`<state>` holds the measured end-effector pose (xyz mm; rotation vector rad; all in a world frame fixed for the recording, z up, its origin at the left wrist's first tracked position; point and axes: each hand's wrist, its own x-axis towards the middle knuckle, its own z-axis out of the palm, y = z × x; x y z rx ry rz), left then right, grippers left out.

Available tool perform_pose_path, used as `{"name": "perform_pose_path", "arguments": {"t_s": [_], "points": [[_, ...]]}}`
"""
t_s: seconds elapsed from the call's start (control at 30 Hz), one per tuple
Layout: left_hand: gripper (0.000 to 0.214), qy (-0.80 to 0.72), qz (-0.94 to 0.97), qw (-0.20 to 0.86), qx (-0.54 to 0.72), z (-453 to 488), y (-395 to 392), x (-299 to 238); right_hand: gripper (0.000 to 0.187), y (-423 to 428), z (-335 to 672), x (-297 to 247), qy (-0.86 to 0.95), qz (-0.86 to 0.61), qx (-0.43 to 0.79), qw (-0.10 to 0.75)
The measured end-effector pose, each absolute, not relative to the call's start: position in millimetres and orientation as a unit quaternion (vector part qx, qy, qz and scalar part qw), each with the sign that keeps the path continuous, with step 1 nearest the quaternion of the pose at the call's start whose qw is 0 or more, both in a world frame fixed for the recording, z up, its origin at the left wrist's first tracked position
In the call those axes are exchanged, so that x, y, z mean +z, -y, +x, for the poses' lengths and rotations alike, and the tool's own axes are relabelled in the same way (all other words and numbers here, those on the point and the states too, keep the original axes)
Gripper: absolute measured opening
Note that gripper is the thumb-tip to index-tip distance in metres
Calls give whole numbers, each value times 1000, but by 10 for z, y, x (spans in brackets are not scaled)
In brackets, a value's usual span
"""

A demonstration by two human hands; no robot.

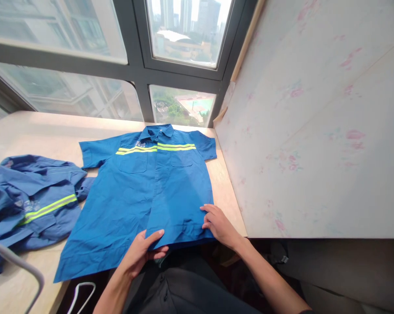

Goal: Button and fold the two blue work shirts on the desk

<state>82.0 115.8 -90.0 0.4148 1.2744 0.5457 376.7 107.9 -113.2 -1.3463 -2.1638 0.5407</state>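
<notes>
A blue short-sleeved work shirt with yellow-green reflective stripes lies spread front side up, its collar toward the window and its hem at the near edge. At the hem by the front opening, my left hand is closed on the cloth, thumb on top and fingers underneath. My right hand rests at the shirt's lower right side, near the hem. Its fingers are bent against the fabric there; whether they pinch any cloth is hidden.
Left of the shirt lies a second, crumpled blue work shirt on the pale ledge. A grey curved tube and a white cable are at the lower left. A flowered wall bounds the right, windows the back.
</notes>
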Motion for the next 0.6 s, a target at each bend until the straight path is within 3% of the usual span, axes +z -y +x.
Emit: {"name": "perform_pose_path", "arguments": {"t_s": [0.27,0.43,0.6], "points": [[71,-607,282,730,136,844,-1023,-1176,8,-994,3961,-1171,822,-525,190,109],[68,-594,305,733,133,796,-915,-1118,8,-1103,3649,-1034,819,-526,179,146],[62,-616,313,710,132,695,-807,-1043,18,-1219,3123,-913,860,-421,219,188]]}}
